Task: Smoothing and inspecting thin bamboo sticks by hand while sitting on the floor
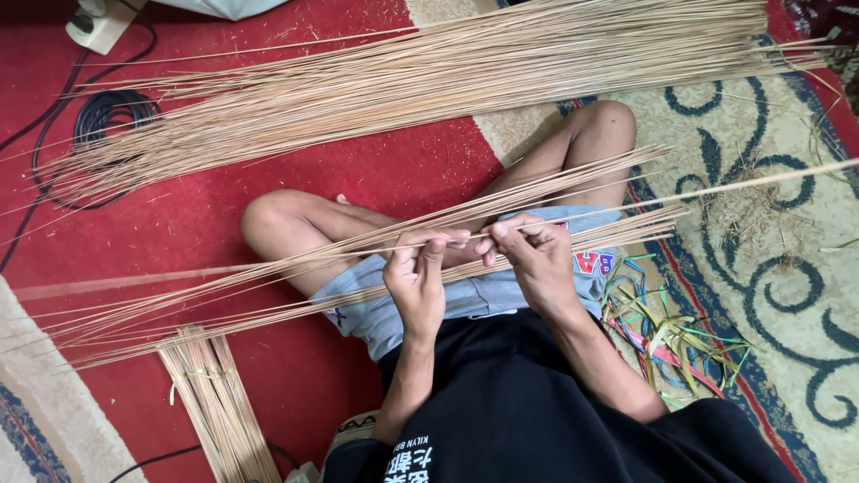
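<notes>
Head view: both hands (474, 259) seemingly pinch one reed (626, 204).

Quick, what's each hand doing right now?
Left hand: closed, pinching a thin reed strand.
Right hand: closed, pinching the same strand.

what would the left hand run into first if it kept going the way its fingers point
The left hand points up the picture, away from the body. Past the thin reeds it pinches, the bent leg likely comes first, then the red carpet. Depth is unclear.
</notes>
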